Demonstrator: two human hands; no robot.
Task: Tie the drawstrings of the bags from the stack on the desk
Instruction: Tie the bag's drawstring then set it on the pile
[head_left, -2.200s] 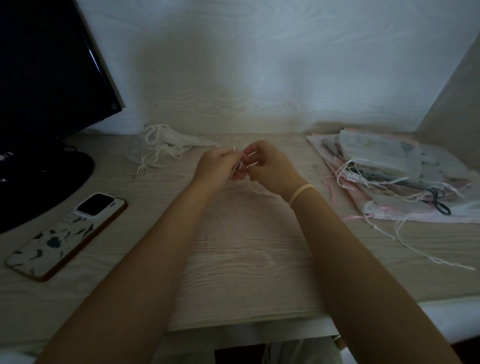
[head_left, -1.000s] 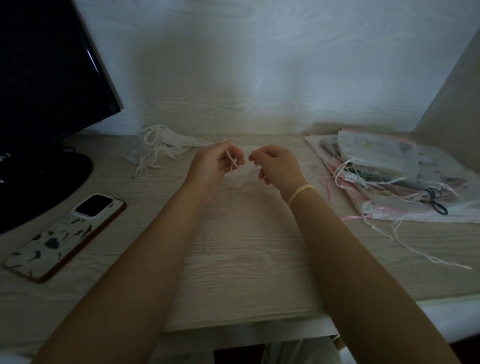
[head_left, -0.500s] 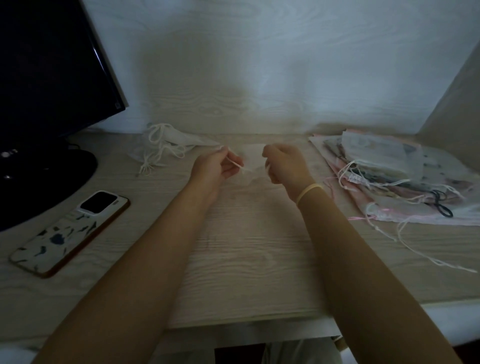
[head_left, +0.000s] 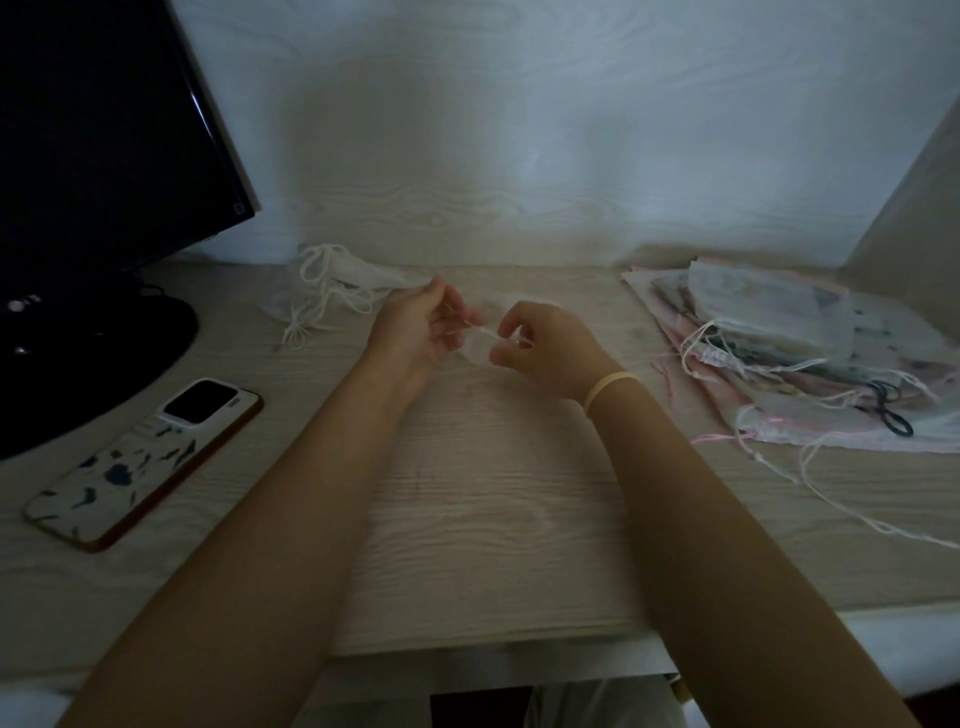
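1. Two bare hands up over the middle of the desk (head_left: 483, 519), close together but not touching.
2. Left hand (head_left: 415, 332) turned palm-in, fingers bent, thumb and fingertips pinched on one end of a thin white drawstring (head_left: 475, 328).
3. Right hand (head_left: 545, 345) curled too, fingers pinched on the other end of the same string. Pale band (head_left: 610, 387) around that wrist.
4. String pulled in a short line between the two hands. Too thin and blurry to tell if a knot is in it.
5. Small see-through bag (head_left: 483, 348) hanging soft under the string, between the hands and just above the wood. Hard to see, nearly the same colour as the desk.
6. Stack of bags (head_left: 789, 353) lying flat on the right side of the desk, well apart from the hands. Pink and white cloth, with many loose strings spilling off the front edge, and one dark loop of cord near the right end.
7. One more white bag (head_left: 358, 275) at the back of the desk, behind the left hand, with thick white cord (head_left: 322, 301) bunched up on it. Apart from the stack.
8. Phone (head_left: 140, 467) lying flat on the left side of the desk, back side up, white case with dark blue blobs.
9. Dark monitor (head_left: 104, 135) at the far left, its round black stand (head_left: 98, 364) just behind the phone.
10. Pale wood-look wall (head_left: 493, 130) behind it all.
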